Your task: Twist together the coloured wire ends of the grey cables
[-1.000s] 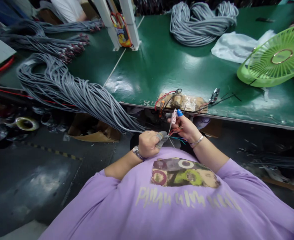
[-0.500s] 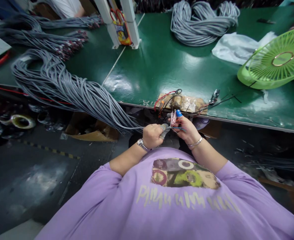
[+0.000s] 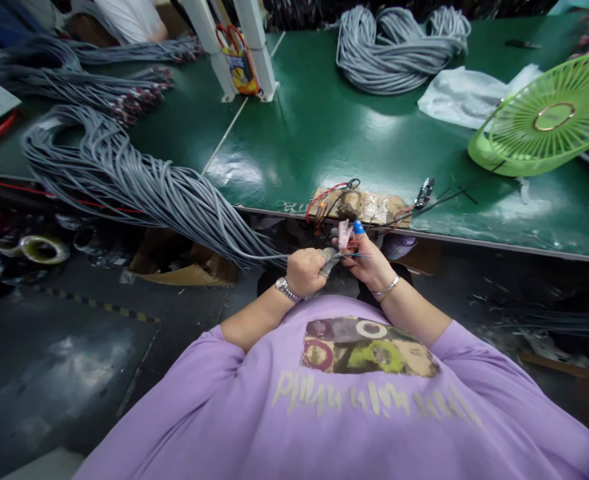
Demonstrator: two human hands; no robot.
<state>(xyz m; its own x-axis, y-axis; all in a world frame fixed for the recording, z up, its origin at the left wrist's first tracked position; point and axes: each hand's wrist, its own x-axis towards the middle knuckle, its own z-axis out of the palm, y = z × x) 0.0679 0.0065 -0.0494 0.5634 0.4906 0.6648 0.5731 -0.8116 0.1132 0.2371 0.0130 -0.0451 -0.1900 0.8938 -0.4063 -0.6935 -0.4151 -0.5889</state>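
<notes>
Just in front of my body, my left hand (image 3: 306,272) is closed around the end of a grey cable (image 3: 269,257) and has a greyish wrap on its thumb. That cable comes from a large looped bundle of grey cables (image 3: 139,170) lying over the table edge on the left. Thin coloured wires (image 3: 357,254), some red and some blue, fan out of the cable end. My right hand (image 3: 371,268), with a blue cover on one fingertip, pinches at these wires. A pale pink strip (image 3: 345,235) stands up between its fingers. The exact grip is partly hidden.
On the green table (image 3: 294,147), a taped cardboard piece (image 3: 374,208) with red and black leads lies at the front edge. A green fan (image 3: 554,117), a plastic bag (image 3: 461,97) and a cable coil (image 3: 399,53) lie beyond. White posts (image 3: 264,67) rise at the back.
The view has shifted slightly. My right hand has turned a little at the wires, and the pink strip between its fingers stands more upright. My left hand stays on the cable.
</notes>
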